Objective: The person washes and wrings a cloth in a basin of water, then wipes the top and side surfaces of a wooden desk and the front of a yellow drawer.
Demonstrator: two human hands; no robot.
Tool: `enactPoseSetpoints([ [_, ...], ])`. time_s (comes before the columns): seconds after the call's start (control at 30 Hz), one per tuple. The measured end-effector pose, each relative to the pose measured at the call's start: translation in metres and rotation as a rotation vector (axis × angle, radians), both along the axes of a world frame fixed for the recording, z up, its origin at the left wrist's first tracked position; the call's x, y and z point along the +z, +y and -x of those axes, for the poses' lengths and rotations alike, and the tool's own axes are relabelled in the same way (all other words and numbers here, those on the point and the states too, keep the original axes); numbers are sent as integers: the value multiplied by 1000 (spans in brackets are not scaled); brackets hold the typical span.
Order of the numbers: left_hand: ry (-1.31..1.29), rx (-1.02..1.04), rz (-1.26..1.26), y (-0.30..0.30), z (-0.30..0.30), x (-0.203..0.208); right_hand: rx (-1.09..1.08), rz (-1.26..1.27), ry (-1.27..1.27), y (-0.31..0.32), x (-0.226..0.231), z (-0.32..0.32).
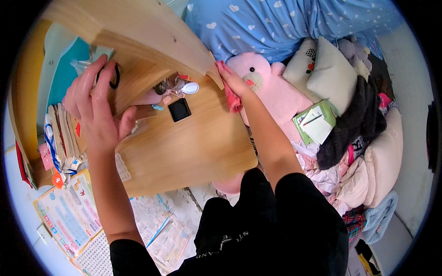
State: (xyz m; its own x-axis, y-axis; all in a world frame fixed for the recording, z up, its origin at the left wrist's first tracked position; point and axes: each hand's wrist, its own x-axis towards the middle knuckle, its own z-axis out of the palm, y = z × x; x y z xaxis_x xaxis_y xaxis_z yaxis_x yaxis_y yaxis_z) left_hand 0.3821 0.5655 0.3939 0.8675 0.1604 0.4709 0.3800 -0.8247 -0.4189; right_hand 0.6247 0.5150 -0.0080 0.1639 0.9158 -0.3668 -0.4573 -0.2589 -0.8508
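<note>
holding cloth (234,102) at shelf edge (215,77) | right fingers (225,72) | left fingers (86,85) spread | desktop (193,147)

Shirt (294,225) was black, sleeves (131,258) short and plain, pale lettering (225,240) across the front; pants (216,214) were also black.

Smooth wooden desktop (189,152), rumpled cloth rag (233,101)
</note>
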Motion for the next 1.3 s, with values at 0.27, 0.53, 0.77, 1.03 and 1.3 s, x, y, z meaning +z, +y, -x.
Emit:
enactPoseSetpoints([
  [0.27, -309, -41, -57, -24, 35, -15, -1, 58, -563, -240, 44, 70],
  [0.53, -319, 156, 360, -144, 124, -167, -24, 204, -797, -335, 74, 97],
  [0.77, -25, 507, 759, -231, 233, -271, -201, -589, -1437, -212, 313, 121],
  [1.03, -67, 553, 814, -255, 243, -272, -175, -441, -2015, -49, 403, 106],
  [1.3, -166, 541, 814, -264, 253, -262, -60, -402, -2011, -17, 383, 106],
])
